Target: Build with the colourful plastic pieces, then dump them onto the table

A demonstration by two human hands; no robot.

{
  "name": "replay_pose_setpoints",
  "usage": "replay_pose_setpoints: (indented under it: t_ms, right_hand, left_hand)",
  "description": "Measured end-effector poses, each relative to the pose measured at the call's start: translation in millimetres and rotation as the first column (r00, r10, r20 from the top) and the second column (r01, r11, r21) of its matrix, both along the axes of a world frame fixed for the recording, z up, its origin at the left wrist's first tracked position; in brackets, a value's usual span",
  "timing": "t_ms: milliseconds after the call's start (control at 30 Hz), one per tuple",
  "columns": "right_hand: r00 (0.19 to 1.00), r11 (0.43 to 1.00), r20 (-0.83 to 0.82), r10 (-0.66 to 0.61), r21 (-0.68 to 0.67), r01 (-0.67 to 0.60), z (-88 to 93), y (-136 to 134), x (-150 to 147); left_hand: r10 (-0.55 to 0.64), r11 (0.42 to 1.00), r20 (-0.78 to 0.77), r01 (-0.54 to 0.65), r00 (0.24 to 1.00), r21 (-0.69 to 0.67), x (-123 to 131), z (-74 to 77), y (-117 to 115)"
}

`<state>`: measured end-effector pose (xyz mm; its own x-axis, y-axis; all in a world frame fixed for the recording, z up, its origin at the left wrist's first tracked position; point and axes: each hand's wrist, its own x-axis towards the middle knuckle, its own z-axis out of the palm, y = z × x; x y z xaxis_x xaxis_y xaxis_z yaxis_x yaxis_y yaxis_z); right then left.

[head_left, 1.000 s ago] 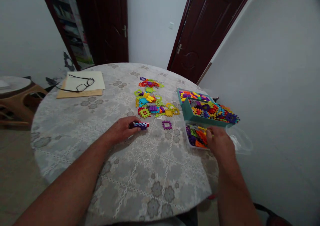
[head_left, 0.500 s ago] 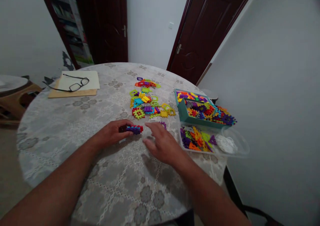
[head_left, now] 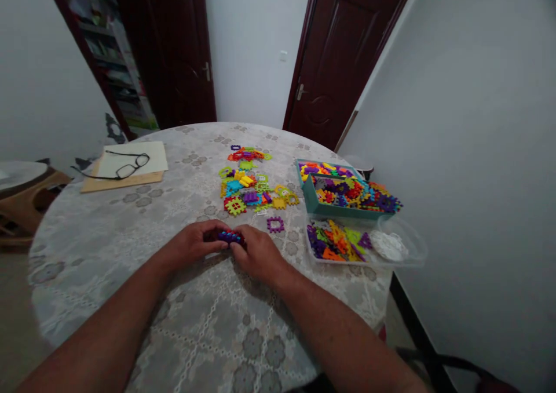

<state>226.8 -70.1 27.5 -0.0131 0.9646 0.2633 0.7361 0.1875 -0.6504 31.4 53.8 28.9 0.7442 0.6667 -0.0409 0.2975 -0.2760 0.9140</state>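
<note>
A small block of joined plastic building pieces (head_left: 230, 237), purple, blue and red, sits between my two hands just above the patterned tablecloth. My left hand (head_left: 195, 243) grips its left end, and my right hand (head_left: 257, 251) has closed on its right end. Fingers hide much of the block. Past my right hand lies a purple square frame piece (head_left: 275, 225), flat on the cloth. Farther off is a loose pile of colourful interlocking pieces (head_left: 251, 197), with a lime-green square piece (head_left: 235, 206) at its near edge.
At the right stand a teal box (head_left: 330, 208) and a clear plastic tray (head_left: 310, 248), both full of pieces. White string (head_left: 390, 246) lies in the tray's right part. Glasses (head_left: 127, 171) rest on papers (head_left: 158, 156) at the left. Behind the table are dark doors (head_left: 343, 51).
My right hand has moved left and closed on the block's right end; before, it hovered open beside it. The purple frame piece, partly hidden before, now shows fully. The camera view has shifted slightly.
</note>
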Motion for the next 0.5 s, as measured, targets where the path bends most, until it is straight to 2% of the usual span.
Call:
replay_pose_setpoints:
  t_ms: [167, 300, 367, 500]
  right_hand:
    - [0.989, 0.997, 0.133, -0.067, -0.014, 0.07, 5.2, 0.6, 1.2]
    - [0.978, 0.975, 0.068, -0.197, 0.117, 0.188, 30.4, -6.4, 23.1]
    - [0.943, 0.925, -0.001, -0.333, 0.194, 0.327, 50.1, -10.3, 46.4]
    - [0.787, 0.741, -0.04, -0.616, 0.31, 0.596, 86.7, -11.7, 111.8]
  left_hand:
    - [-0.021, 0.993, 0.07, 0.029, 0.997, -0.113, 1.4, 1.8, 1.0]
    - [0.064, 0.991, 0.073, -0.055, 0.995, -0.119, 1.5, 6.3, -0.6]
    - [0.094, 0.988, 0.071, -0.084, 0.993, -0.127, 1.3, 5.9, 0.0]
    - [0.082, 0.989, 0.084, -0.071, 0.993, -0.128, 0.8, 2.0, 3.0]
